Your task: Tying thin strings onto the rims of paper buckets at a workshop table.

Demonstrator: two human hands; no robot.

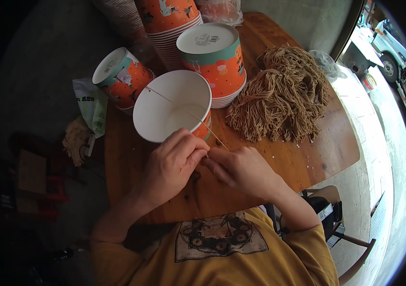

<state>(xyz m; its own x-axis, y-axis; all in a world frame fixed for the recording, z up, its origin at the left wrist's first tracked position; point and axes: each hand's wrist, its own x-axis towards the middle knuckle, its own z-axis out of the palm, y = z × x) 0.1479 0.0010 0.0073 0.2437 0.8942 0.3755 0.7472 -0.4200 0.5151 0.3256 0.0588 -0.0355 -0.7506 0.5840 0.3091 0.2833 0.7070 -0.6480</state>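
Note:
A white-lined paper bucket (153, 114) with an orange outside lies tilted, its mouth toward me. A thin tan cord (212, 134) passes through a small hole near its left rim, crosses the mouth and runs out over the right side to my hands. My left hand (176, 155) is closed in a pinch just below the bucket's rim. Beside it, almost touching, my right hand (243, 169) is closed too, thumb and forefinger pressed together on the cord. The cord's end is hidden between my fingers.
Upside-down orange buckets stand behind: a short stack (215, 62), a tall stack (169, 28) and a smaller one (124, 76). A heap of tan cords (284, 95) lies on the wooden table (308, 164) at the right, near a clear plastic bag (327, 66). A chair (355, 257) stands at lower right.

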